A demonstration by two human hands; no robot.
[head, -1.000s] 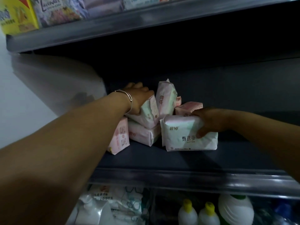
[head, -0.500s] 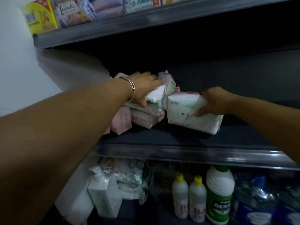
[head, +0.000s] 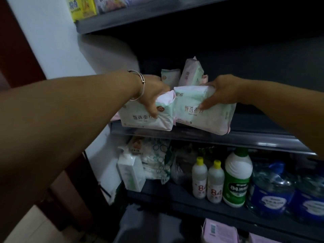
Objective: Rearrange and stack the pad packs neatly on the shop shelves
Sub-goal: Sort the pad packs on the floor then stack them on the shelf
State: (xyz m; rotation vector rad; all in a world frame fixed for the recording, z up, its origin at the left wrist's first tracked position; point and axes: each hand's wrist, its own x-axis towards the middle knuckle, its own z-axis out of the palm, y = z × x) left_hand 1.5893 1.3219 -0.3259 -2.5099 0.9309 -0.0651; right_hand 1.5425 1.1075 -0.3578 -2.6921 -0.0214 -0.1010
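Hands at frame centre, each holding one pad pack in front of the middle shelf (head: pixel 201 137) edge. Left hand (head: pixel 154 95), bracelet on the wrist, grips the left pack (head: pixel 147 118) with thumb across its printed face. Right hand (head: pixel 222 92) grips the right pack (head: pixel 201 111) from its upper right corner, thumb on the front. Packs sit side by side, edges touching or nearly so; cannot tell which.

Step in hand, as judged: two matching packs lifted out for restacking. Next move calls for squaring them together and setting them flat on the bare shelf, labels forward.

Behind the hands, toward 12 o'clock, loose packs remain: one tilted upright pack (head: pixel 192 73), a smaller pack (head: pixel 170 76) to its left. These look unsorted.

At 6 o'clock, the lower shelf (head: pixel 192 202) carries two yellow-capped bottles (head: pixel 207 181), a green-labelled bottle (head: pixel 237 179), water jugs (head: pixel 273 190), a white carton (head: pixel 130 172).

At 11 o'clock, the top shelf (head: pixel 122 16) carries a yellow box (head: pixel 82 7).
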